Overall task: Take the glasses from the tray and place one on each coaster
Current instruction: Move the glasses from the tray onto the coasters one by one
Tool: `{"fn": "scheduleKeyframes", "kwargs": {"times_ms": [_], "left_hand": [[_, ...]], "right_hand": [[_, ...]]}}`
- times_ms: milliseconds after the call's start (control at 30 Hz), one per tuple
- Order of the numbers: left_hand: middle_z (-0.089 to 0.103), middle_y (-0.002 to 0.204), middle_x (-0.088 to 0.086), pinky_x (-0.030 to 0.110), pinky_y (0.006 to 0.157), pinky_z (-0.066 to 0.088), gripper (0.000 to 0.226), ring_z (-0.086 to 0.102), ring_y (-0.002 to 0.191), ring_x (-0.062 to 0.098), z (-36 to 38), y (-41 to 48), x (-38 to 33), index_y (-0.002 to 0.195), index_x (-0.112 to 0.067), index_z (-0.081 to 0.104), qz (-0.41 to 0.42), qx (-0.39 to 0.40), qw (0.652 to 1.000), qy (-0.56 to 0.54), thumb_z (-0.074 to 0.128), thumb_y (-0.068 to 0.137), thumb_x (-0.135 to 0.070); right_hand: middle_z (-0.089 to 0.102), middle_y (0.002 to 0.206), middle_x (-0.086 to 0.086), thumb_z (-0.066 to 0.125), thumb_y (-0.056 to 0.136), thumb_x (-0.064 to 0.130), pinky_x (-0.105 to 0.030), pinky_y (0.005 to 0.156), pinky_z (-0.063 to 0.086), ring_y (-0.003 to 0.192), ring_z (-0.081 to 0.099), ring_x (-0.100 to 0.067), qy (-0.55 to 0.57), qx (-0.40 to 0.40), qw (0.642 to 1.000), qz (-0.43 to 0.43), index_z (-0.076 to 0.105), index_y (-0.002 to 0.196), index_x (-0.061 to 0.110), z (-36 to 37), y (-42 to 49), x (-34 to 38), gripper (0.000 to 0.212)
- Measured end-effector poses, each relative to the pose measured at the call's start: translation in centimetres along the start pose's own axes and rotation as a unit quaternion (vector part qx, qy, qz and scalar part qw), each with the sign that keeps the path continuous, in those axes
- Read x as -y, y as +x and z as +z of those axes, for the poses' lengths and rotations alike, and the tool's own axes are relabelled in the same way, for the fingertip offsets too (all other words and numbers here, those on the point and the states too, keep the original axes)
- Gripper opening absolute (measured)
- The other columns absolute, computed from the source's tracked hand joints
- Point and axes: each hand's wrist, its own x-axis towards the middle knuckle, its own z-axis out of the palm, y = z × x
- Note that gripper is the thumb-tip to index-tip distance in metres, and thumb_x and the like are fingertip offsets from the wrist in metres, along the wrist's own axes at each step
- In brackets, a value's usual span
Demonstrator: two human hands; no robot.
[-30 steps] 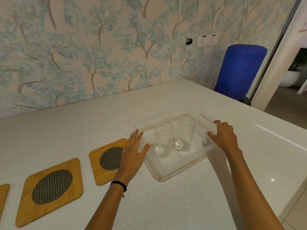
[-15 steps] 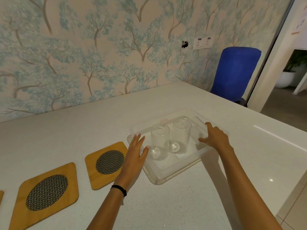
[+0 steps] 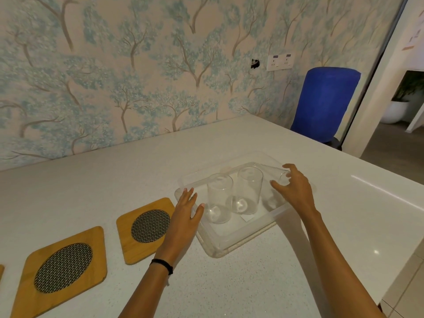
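A clear plastic tray (image 3: 238, 235) sits on the white counter and holds three clear glasses. Two stand upright side by side: the left glass (image 3: 219, 198) and the middle glass (image 3: 249, 190). A third glass (image 3: 283, 177) is mostly hidden under my right hand (image 3: 296, 191), whose spread fingers curve over its top; I cannot tell if they press on it. My left hand (image 3: 183, 216) lies flat with fingers apart against the tray's left rim. Left of the tray lie two wooden coasters with mesh centres, the near coaster (image 3: 149, 226) and the larger-looking one (image 3: 62, 269). Another coaster's corner (image 3: 1, 271) shows at the frame's left edge.
The counter (image 3: 252, 283) runs back to a wall with tree-pattern wallpaper. Its right edge drops off close to the tray, with a blue chair (image 3: 325, 104) beyond the far corner. A wall socket (image 3: 280, 62) sits above the counter.
My right hand has left the tray's right rim and moved inward over the third glass. My left hand stays at the tray's left rim. The view has shifted slightly.
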Motion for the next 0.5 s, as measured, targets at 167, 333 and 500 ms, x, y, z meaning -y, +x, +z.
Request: {"fn": "scheduleKeyframes", "kwargs": {"times_ms": [167, 333, 500], "left_hand": [[0.02, 0.156, -0.001, 0.026, 0.116, 0.008, 0.052, 0.007, 0.144, 0.007, 0.2, 0.0, 0.1, 0.143, -0.014, 0.03, -0.001, -0.001, 1.0, -0.005, 0.042, 0.097, -0.032], [0.022, 0.156, -0.001, 0.028, 0.117, 0.009, 0.049, 0.008, 0.144, 0.007, 0.1, -0.1, 0.1, 0.142, -0.014, 0.033, 0.004, -0.005, 1.0, -0.013, 0.042, 0.097, -0.031], [0.021, 0.156, -0.002, 0.025, 0.116, 0.008, 0.049, 0.008, 0.144, 0.006, 0.3, -0.3, 0.0, 0.142, -0.016, 0.033, 0.002, -0.01, 1.0, -0.011, 0.041, 0.097, -0.032]], "right_hand": [[0.058, 0.126, -0.014, 0.074, 0.074, 0.034, -0.043, 0.091, 0.048, 0.111, 0.056, -0.031, 0.041, -0.042, 0.998, -0.013, 0.047, 0.124, 0.018, -0.7, 0.9, 0.5, 0.059], [0.06, 0.123, -0.013, 0.073, 0.075, 0.031, -0.036, 0.09, 0.045, 0.109, 0.057, -0.029, 0.047, -0.058, 0.996, -0.055, 0.054, 0.118, 0.015, -1.4, 1.7, 1.0, 0.05], [0.063, 0.121, -0.012, 0.071, 0.077, 0.035, -0.046, 0.095, 0.049, 0.108, 0.059, -0.029, 0.041, -0.048, 0.996, -0.059, 0.06, 0.114, 0.013, -1.3, 1.9, 1.6, 0.044]]}}
